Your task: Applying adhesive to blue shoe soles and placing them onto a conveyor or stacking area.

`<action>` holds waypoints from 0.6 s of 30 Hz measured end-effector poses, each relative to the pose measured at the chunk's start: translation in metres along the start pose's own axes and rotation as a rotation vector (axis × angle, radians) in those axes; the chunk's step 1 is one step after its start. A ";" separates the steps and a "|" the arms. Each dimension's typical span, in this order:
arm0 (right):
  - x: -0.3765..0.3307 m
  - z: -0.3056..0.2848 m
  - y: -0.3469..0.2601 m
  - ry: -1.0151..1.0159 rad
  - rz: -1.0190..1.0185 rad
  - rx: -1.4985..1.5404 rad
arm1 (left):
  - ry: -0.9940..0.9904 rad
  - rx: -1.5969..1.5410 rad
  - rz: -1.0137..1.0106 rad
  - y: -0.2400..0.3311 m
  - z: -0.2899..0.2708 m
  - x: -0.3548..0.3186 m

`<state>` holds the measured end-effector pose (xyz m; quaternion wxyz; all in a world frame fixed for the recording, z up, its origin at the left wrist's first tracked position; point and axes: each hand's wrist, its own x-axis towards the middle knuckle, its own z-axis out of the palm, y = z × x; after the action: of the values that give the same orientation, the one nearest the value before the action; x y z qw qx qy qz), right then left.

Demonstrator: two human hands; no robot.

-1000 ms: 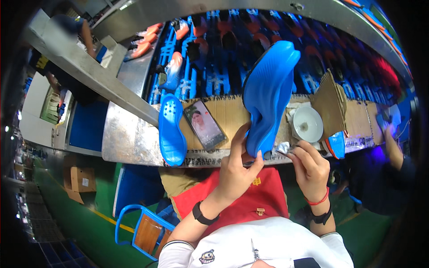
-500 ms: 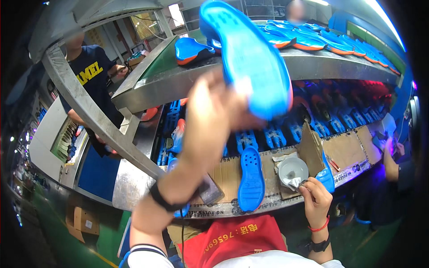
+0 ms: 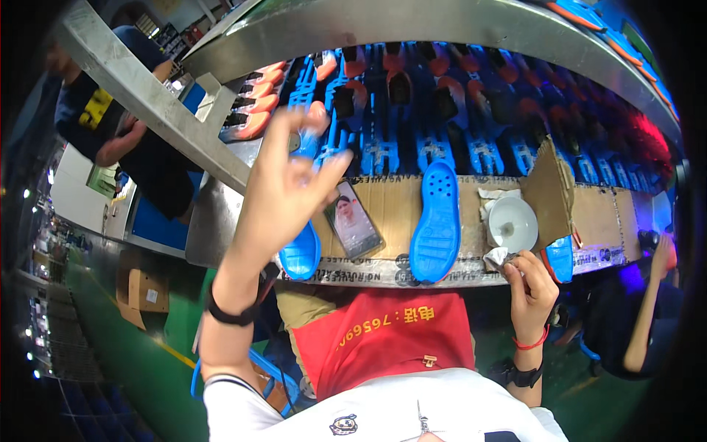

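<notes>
My left hand [image 3: 283,195] is raised over the left part of the bench, blurred, with fingers apart and nothing in it. Below it lies a blue shoe sole [image 3: 300,254], partly hidden by the hand. At the bench's front edge my right hand [image 3: 534,287] pinches a crumpled white cloth [image 3: 496,256]. Just beyond it stands a white bowl [image 3: 513,223] on whitish paper. Another blue sole [image 3: 436,221], with small holes at its far end, lies flat on the cardboard between my hands.
A phone [image 3: 353,221] with its screen lit lies beside the left sole. Behind the cardboard [image 3: 394,199] several blue-and-orange shoe parts stand in rows under a metal shelf [image 3: 412,26]. An upright cardboard flap [image 3: 549,191] borders the bowl. Other people work at left and right.
The blue sole my left hand held up near the shelf is out of that hand, which has come down and left. My right hand stays by the bowl. The view has tilted down.
</notes>
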<state>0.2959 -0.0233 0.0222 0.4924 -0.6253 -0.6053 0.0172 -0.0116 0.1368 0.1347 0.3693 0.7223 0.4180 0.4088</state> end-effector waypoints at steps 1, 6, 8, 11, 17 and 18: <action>0.000 0.003 0.000 -0.002 -0.002 0.007 | 0.049 0.315 -0.086 -0.026 -0.011 -0.018; -0.003 0.014 -0.001 -0.050 0.028 0.017 | 0.108 1.045 -0.388 -0.144 -0.035 -0.116; -0.002 0.018 -0.002 -0.065 -0.005 0.008 | 0.198 0.341 -0.646 -0.176 -0.033 -0.141; -0.002 0.022 -0.004 -0.073 -0.025 0.001 | 0.330 0.008 -0.704 -0.199 -0.041 -0.148; -0.005 0.023 -0.003 -0.087 -0.007 -0.002 | 0.330 -0.731 -0.720 -0.164 -0.054 -0.119; -0.005 0.023 -0.003 -0.098 0.006 -0.006 | 0.339 -0.731 -0.631 -0.153 -0.042 -0.118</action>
<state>0.2785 -0.0143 0.0096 0.4600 -0.6270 -0.6269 0.0474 -0.1332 0.0956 -0.0155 0.6302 0.3083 0.4996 0.5082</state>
